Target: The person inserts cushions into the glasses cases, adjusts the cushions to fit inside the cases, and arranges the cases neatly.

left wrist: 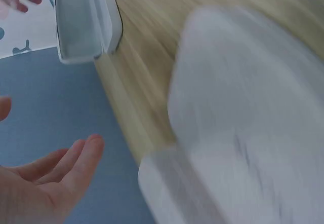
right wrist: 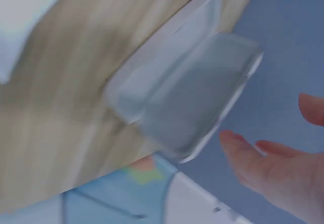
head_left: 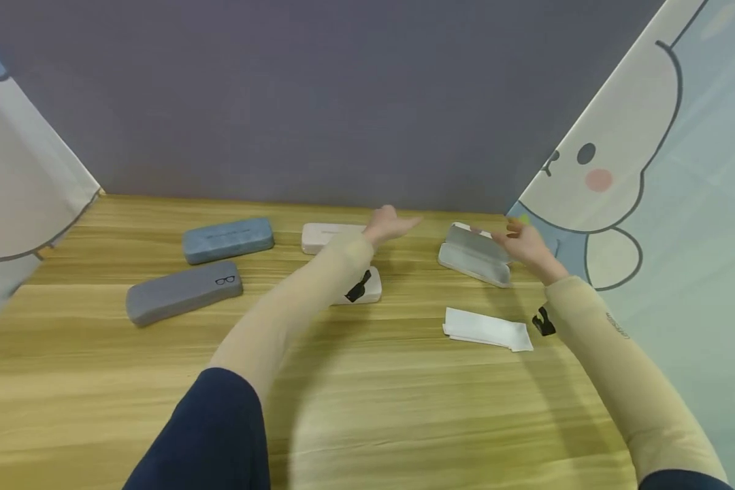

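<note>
A glasses case (head_left: 474, 255) with a pale grey inside stands open at the back right of the table. My right hand (head_left: 523, 246) hovers by its right end, fingers loosely extended and holding nothing. In the right wrist view, the fingertips (right wrist: 233, 140) are close to the raised lid; contact is unclear. My left hand (head_left: 388, 226) is in the air left of the open case, fingers relaxed, nothing in them. Under the left forearm lie a closed pale case (head_left: 324, 235) and a white case (head_left: 370, 291), both partly hidden.
A blue case (head_left: 229, 239) and a grey case (head_left: 184, 292) with a glasses print lie on the left. A folded white cloth or paper (head_left: 486, 330) lies in front of the open case. A dark panel (head_left: 318, 102) rises behind the table; a cartoon-print curtain (head_left: 680, 204) hangs right.
</note>
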`<state>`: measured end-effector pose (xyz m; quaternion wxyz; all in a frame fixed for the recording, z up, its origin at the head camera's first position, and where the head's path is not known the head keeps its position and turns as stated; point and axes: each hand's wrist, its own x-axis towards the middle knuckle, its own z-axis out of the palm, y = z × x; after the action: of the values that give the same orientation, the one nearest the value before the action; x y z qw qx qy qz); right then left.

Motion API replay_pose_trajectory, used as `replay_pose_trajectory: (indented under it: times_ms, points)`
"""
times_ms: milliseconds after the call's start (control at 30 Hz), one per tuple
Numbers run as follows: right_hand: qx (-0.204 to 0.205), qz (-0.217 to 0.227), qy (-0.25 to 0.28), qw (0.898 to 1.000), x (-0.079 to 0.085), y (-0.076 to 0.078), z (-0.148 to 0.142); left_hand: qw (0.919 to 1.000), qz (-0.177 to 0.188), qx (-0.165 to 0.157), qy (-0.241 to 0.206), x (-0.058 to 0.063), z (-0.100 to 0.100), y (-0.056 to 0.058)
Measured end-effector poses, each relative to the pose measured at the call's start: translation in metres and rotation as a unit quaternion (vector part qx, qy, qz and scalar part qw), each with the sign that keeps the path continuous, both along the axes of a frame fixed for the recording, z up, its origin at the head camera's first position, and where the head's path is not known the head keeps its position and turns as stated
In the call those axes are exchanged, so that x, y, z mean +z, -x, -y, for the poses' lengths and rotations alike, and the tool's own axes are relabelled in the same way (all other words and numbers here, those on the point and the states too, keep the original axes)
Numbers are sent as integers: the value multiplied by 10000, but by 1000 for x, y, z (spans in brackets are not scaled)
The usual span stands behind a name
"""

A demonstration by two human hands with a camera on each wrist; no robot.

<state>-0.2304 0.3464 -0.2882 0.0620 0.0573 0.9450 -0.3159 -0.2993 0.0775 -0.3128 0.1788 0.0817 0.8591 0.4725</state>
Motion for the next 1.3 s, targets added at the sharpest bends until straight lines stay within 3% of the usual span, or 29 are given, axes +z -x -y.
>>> replay_pose_trajectory:
  times_ms: [167, 400, 600, 700, 933, 1100, 1300]
  points:
    - [-420, 223, 209, 9987, -16, -13, -24, 9983, 485, 184, -258, -13, -23, 6]
    - [-1127, 538, 1107, 9860, -39, -19, -32, 9938, 853, 465, -541, -31, -51, 15]
    - [-1722, 1042, 1828, 9623, -52, -9, -24, 9919, 1017, 447, -609, -43, -71, 16]
    - [-1793, 1214, 1935, 9569, -60, -4, -21, 9920, 1018, 361, -655, -46, -79, 12]
    - [-1853, 1243, 2061, 9528, -88, 19, -43, 9870, 1232, 148, -1024, -53, -88, 4]
    - [-1935, 1409, 2042, 9492, -79, 14, -19, 9919, 1102, -41, -637, -58, -82, 1]
    - [-1783, 1512, 2446, 9410, -69, 10, 0, 9908, 1222, 91, -574, -55, -69, -1]
